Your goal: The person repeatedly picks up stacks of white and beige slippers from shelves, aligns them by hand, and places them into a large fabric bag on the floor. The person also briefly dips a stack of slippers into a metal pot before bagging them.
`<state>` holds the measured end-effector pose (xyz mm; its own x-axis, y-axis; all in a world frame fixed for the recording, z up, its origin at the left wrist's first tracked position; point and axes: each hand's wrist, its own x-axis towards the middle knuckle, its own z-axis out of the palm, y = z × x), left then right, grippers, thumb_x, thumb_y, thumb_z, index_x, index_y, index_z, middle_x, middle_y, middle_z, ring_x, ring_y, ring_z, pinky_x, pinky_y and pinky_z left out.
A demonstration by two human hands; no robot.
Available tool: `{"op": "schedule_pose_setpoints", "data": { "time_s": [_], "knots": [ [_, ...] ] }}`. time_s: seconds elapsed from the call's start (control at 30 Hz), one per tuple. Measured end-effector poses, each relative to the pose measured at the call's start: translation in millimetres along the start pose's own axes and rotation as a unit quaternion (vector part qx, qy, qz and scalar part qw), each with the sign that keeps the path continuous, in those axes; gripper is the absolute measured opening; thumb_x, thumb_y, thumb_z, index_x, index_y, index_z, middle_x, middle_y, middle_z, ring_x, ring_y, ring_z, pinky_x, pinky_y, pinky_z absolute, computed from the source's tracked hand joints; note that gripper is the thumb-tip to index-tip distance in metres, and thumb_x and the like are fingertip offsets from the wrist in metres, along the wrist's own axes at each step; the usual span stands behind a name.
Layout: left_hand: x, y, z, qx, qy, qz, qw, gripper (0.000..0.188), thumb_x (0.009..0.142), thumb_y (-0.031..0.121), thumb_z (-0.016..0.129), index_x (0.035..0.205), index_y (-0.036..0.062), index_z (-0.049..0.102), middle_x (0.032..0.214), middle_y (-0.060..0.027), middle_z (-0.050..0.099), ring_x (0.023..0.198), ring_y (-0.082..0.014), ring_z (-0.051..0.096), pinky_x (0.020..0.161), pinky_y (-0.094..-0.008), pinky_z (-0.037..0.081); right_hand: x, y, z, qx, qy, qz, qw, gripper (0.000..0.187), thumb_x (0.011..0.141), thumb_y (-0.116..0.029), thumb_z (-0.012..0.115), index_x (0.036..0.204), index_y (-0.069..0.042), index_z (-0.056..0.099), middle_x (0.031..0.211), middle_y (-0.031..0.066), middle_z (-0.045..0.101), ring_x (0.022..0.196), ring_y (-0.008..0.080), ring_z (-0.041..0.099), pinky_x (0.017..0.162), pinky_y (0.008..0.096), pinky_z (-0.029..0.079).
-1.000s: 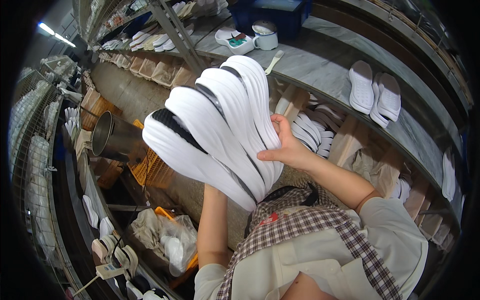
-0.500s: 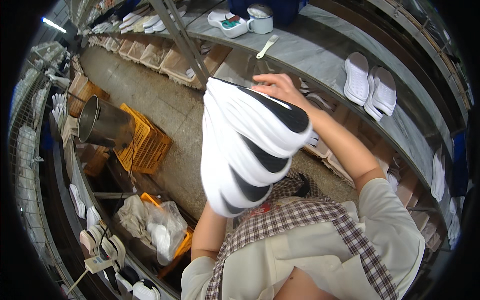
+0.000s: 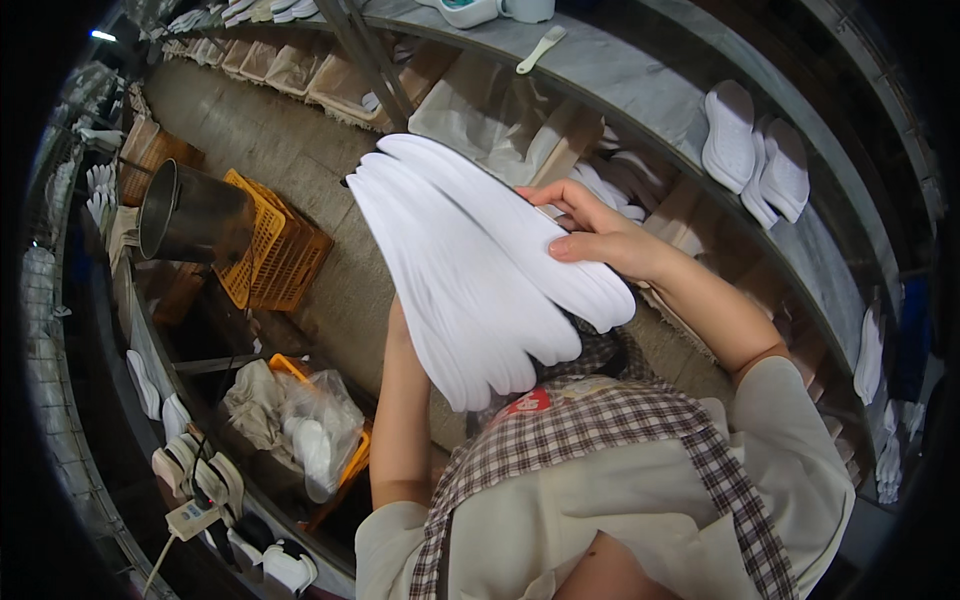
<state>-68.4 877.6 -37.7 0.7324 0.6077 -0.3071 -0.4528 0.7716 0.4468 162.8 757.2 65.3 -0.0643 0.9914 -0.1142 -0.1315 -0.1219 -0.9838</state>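
A fanned stack of white shoe soles (image 3: 455,270) is held up in front of my chest, narrow at the far left and spread toward me. My right hand (image 3: 600,235) is closed on the rightmost sole, its thumb on the white face and its fingers behind the edge. From below, my left forearm (image 3: 400,430) runs up behind the stack. The soles hide my left hand and its fingers, but the stack rests on that side. A small dark tip shows at the stack's far-left corner.
A grey shelf (image 3: 640,80) on the right bears a pale-handled brush (image 3: 541,50) and several white soles (image 3: 729,135). Lined bins (image 3: 490,115) stand beneath it. On the left are a metal bucket (image 3: 195,212), yellow crates (image 3: 290,262), a plastic bag (image 3: 325,425) and a power strip (image 3: 193,517).
The stack has turned so its white faces show instead of the black patches. My right hand has closed on the rightmost sole. The whole view has shifted slightly.
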Motion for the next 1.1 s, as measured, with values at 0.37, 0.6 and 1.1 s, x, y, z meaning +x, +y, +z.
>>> {"op": "schedule_pose_setpoints", "data": {
  "time_s": [0.37,0.6,1.1],
  "knots": [
    [10,12,0,0.0,-0.029,0.018,0.999,0.056,0.091,0.028,0.053,0.135,-0.0023,0.035,0.115,-0.0171,0.058,0.097,-0.0283,0.061,0.078,-0.0403,0.054,22,28,-11,0.314,0.007,0.021,0.949,0.077,0.077,-0.035,0.061,0.138,0.0,0.031,0.117,0.0188,0.055,0.099,0.025,0.062,0.083,0.0331,0.053],
    [11,13,2,0.014,-0.037,0.019,0.999,0.061,0.09,0.029,0.055,0.136,-0.0019,0.033,0.111,-0.0172,0.059,0.094,-0.028,0.062,0.075,-0.039,0.055,30,94,-9,0.4,0.042,0.087,0.911,0.074,0.076,-0.03,0.058,0.137,0.002,0.031,0.121,0.0225,0.052,0.098,0.0256,0.062,0.086,0.0352,0.052],
    [16,7,7,-0.159,-0.25,0.024,0.955,0.08,0.084,0.034,0.064,0.142,-0.0004,0.022,0.099,-0.0163,0.06,0.079,-0.0269,0.064,0.062,-0.0332,0.054,21,106,-13,0.648,-0.036,0.076,0.757,0.048,0.085,-0.027,0.042,0.121,0.003,0.054,0.098,0.0187,0.066,0.083,0.0221,0.069,0.075,0.0337,0.059]
  ]
}}
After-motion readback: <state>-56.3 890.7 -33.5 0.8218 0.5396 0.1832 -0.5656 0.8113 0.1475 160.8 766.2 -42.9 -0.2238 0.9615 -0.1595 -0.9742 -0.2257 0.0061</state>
